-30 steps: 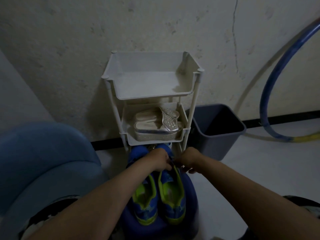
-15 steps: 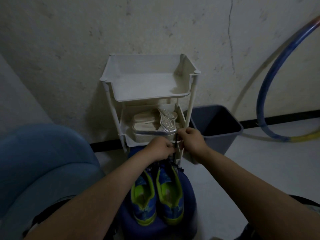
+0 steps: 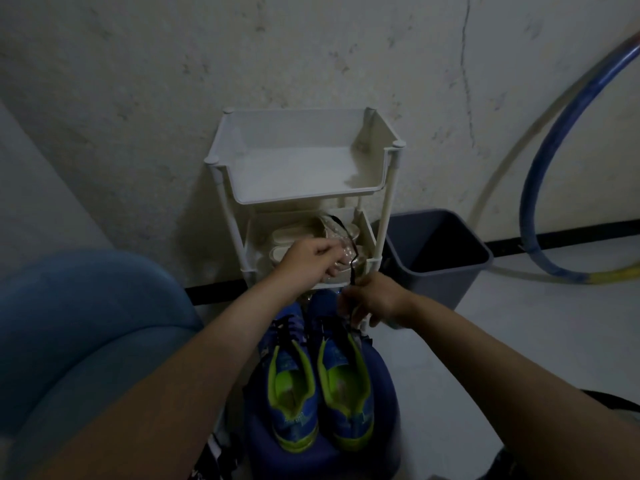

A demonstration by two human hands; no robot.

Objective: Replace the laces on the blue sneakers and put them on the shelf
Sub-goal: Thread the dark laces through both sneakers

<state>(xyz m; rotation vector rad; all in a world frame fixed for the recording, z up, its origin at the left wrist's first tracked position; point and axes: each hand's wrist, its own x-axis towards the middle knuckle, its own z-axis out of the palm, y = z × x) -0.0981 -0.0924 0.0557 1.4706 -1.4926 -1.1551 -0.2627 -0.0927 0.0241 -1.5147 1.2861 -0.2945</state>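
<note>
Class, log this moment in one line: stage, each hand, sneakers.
stage: lacing | left hand: holds black lace raised | right hand: pinches lace at right sneaker | sneakers: on blue stool, not on shelf

The left hand [image 3: 311,259] is now higher than a second ago, up in front of the middle tier of the shelf [image 3: 367,233]. The right hand [image 3: 372,301] has dropped back toward the front of the right-side sneaker [image 3: 346,386]. The hands were close together before and are now apart, with a black lace [image 3: 352,268] drawn up between them, arching over the sandals [image 3: 298,233].
</note>
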